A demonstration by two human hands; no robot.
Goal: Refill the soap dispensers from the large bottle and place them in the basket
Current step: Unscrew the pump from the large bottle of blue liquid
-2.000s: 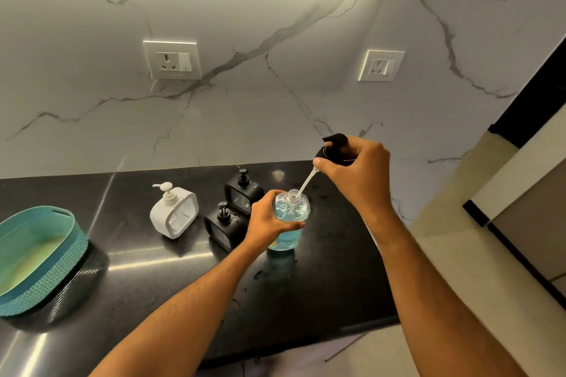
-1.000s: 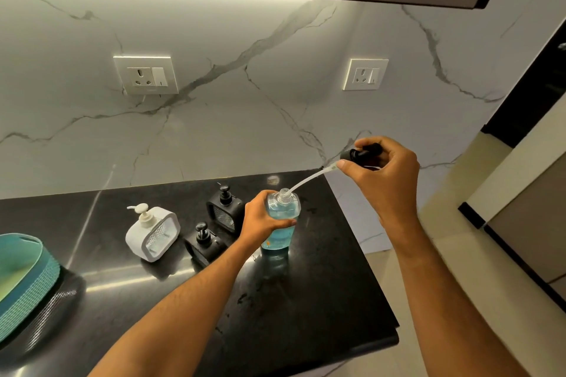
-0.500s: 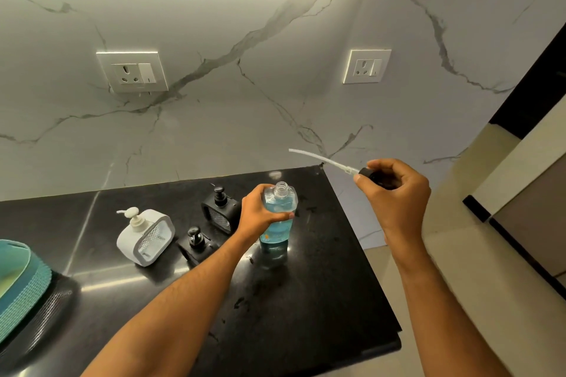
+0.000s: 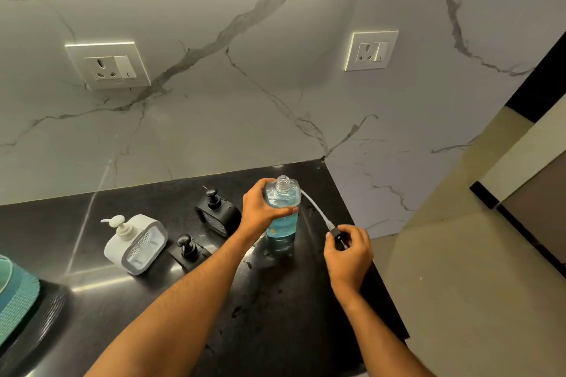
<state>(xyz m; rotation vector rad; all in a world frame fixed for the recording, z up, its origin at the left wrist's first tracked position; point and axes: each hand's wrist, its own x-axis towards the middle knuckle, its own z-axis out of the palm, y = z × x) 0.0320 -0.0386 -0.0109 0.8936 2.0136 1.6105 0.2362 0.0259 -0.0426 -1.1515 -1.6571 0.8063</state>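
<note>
The large clear bottle (image 4: 282, 217) of blue soap stands upright on the black counter (image 4: 275, 315) with its neck uncapped. My left hand (image 4: 260, 211) grips its upper body. My right hand (image 4: 347, 254) holds the black pump head (image 4: 338, 237) low beside the bottle's right side, and its white tube (image 4: 315, 210) points up-left toward the bottle. A white dispenser (image 4: 134, 243) and two black dispensers (image 4: 217, 213) (image 4: 188, 249) stand to the left. The teal basket (image 4: 15, 300) is cut off at the left edge.
The counter's right edge runs just right of my right hand, with beige floor (image 4: 459, 285) below. A marble wall behind carries two sockets (image 4: 107, 66) (image 4: 370, 50). A dark cabinet edge lies at the far right.
The pump came fully out of the bottle. My right hand carried it right and then down to counter level beside the bottle. My left hand kept its grip on the bottle.
</note>
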